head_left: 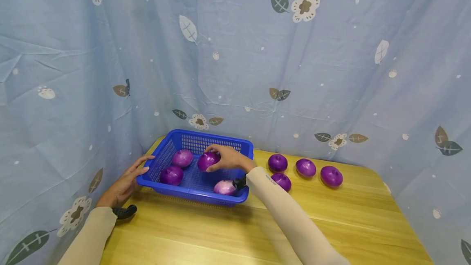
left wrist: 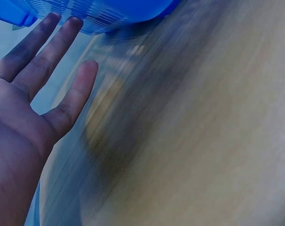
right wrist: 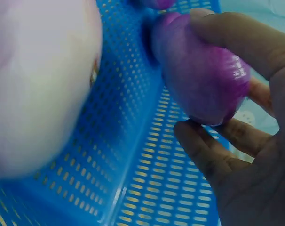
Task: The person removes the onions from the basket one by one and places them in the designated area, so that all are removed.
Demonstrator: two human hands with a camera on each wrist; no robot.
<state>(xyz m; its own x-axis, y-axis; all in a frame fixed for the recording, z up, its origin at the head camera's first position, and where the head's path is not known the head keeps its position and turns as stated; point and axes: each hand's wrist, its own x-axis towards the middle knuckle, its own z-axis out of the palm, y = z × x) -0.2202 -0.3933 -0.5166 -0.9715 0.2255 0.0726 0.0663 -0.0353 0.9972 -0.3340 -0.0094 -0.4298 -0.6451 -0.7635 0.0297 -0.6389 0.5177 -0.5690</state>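
A purple onion (head_left: 208, 161) is gripped by my right hand (head_left: 229, 158) inside the blue plastic basket (head_left: 191, 193). Thumb and fingers curl round this onion in the right wrist view, with the basket's slotted wall behind it. Two more onions, a lighter one (head_left: 182, 158) and a darker one (head_left: 171, 175), lie at the basket's left. Near its front right corner sits a pale onion (head_left: 225, 187), partly covered by the wrist camera. My left hand (head_left: 123, 183) rests with extended fingers against the basket's left rim; in the left wrist view those fingers (left wrist: 43, 66) reach the wall.
Several purple onions lie on the wooden table (head_left: 353, 216) to the right of the basket, one (head_left: 281, 181) partly hidden by the right sleeve. The farthest right onion (head_left: 331, 176) stands near the back edge. A blue patterned curtain (head_left: 235, 52) hangs behind and on both sides.
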